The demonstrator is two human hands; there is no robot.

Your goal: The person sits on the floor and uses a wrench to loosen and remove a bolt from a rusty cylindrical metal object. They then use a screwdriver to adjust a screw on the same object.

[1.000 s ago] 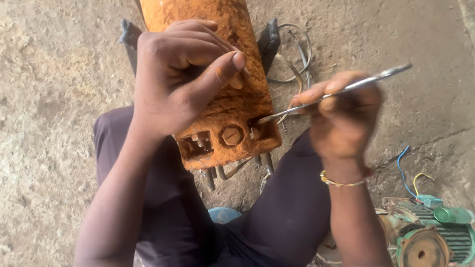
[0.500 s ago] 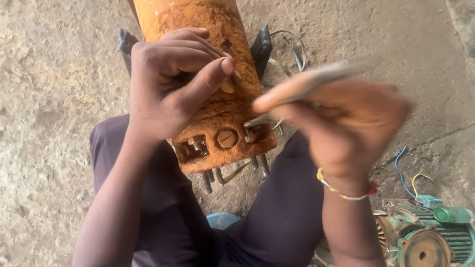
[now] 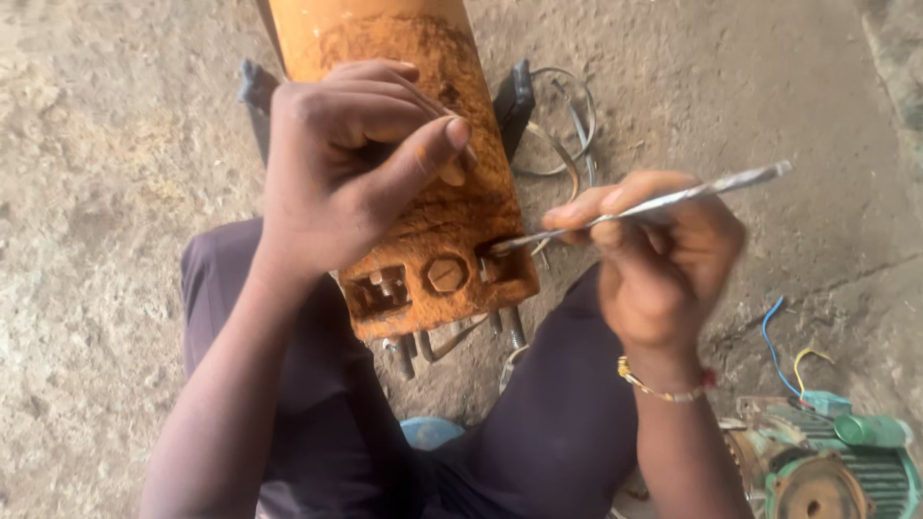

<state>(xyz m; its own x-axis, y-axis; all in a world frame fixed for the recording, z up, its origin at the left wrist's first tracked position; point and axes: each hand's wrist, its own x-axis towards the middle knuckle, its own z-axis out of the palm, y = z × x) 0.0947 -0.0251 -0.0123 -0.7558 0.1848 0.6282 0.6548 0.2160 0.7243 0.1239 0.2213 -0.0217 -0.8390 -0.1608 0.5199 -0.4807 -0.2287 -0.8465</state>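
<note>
The right hand (image 3: pixel 663 274) has a closed grip on a thin metal rod (image 3: pixel 654 204) slanting from upper right down-left, its tip at the near end of the rusty orange cylinder (image 3: pixel 423 192) in the frame's centre, which the left hand (image 3: pixel 356 173) clasps from above.

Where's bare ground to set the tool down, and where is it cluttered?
Free: the ground left of the orange cylinder, past the left hand; also the upper-right ground above the rod in the right hand. Crowded: wire loops right of the cylinder, the green motor with loose wires lower right, bolts under the cylinder's end.
</note>
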